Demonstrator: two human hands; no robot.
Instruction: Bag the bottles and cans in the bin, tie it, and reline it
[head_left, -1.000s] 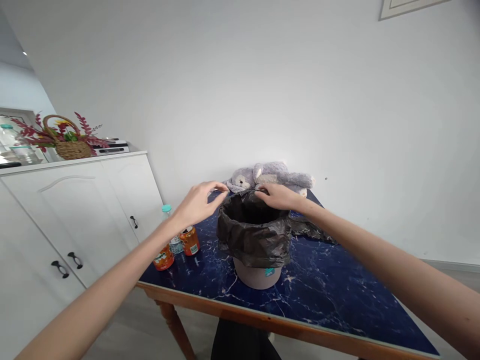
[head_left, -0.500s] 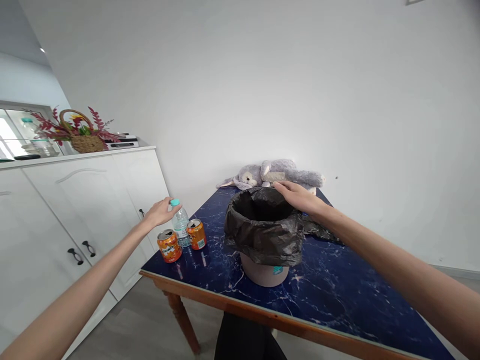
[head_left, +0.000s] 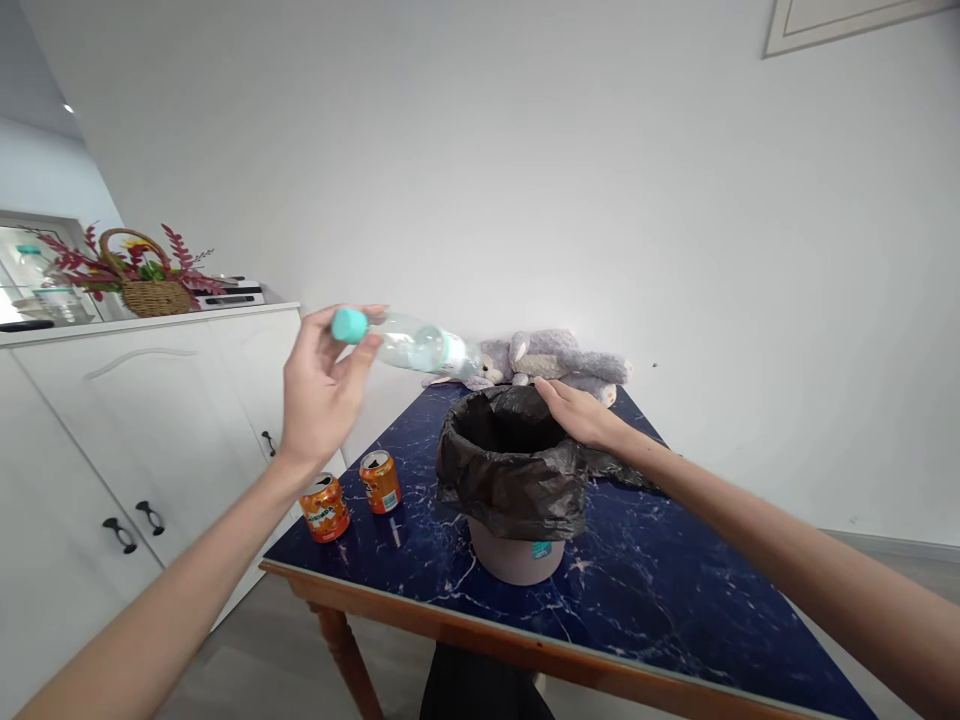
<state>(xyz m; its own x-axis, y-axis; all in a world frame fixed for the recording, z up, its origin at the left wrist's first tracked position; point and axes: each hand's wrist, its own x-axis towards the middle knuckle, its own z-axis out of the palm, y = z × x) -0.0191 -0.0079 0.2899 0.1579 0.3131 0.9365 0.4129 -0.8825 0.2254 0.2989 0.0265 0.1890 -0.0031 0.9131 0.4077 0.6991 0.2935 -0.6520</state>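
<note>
My left hand (head_left: 326, 380) is closed on the neck of a clear plastic bottle (head_left: 416, 345) with a teal cap. It holds the bottle in the air, almost level, its base pointing right. Below and to the right of the bottle's base stands a trash bin (head_left: 517, 567) lined with a black plastic bag (head_left: 510, 492) folded over its rim. My right hand (head_left: 574, 412) grips the bin's right rim over the bag; some fingers are hidden. Two orange soda cans, a nearer can (head_left: 325, 510) and a farther can (head_left: 381, 483), stand upright below my left hand.
A grey plush rabbit (head_left: 547, 355) lies at the back of the blue marbled table (head_left: 675, 580). More black plastic (head_left: 619, 468) lies right of the bin. At left, a white cabinet (head_left: 187, 400) carries a flower basket (head_left: 156, 297) and another bottle (head_left: 52, 285).
My left hand has taken the bottle from beside the cans, lifted it and tipped it over toward the bin. My right hand stays at the bin's rim. The view has shifted slightly.
</note>
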